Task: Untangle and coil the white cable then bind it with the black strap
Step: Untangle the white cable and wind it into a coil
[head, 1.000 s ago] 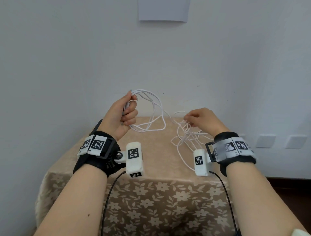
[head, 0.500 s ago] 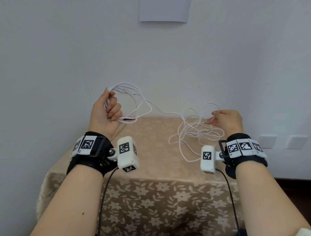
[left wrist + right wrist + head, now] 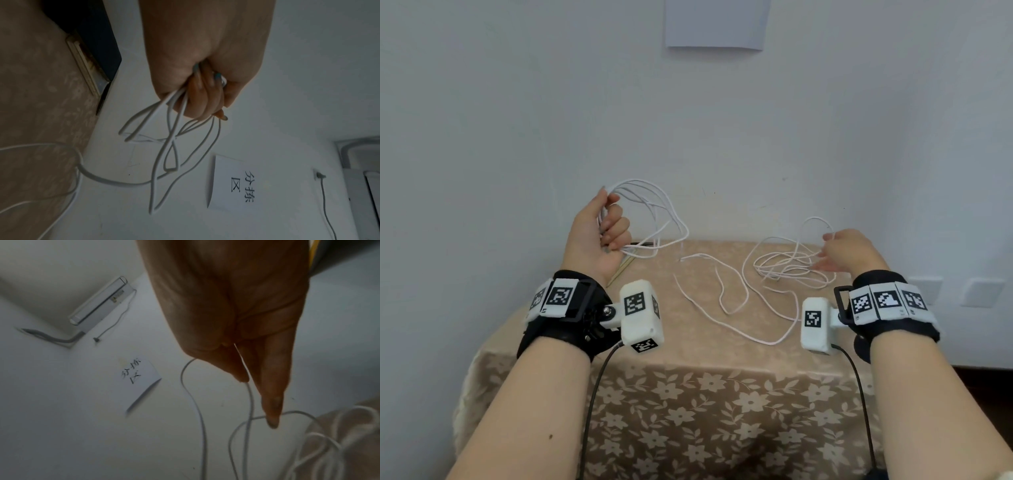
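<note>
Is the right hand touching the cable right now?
Touching. The right wrist view shows the cable running between the right hand's fingers; the head view agrees.

Floral tablecloth (image 3: pixel 688 411), paper sign (image 3: pixel 715 24) on wall, wall sockets (image 3: pixel 983 291)

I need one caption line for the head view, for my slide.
Left hand grips coiled white cable; right hand lifts a tangled loop.

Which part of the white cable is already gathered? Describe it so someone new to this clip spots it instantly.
Start at the table with the floral cloth against the wall. Above its far left corner, the left hand grips a bunch of loops of the white cable. Unlike the loose tangle lying by the right hand, these loops hang in the air.
</note>
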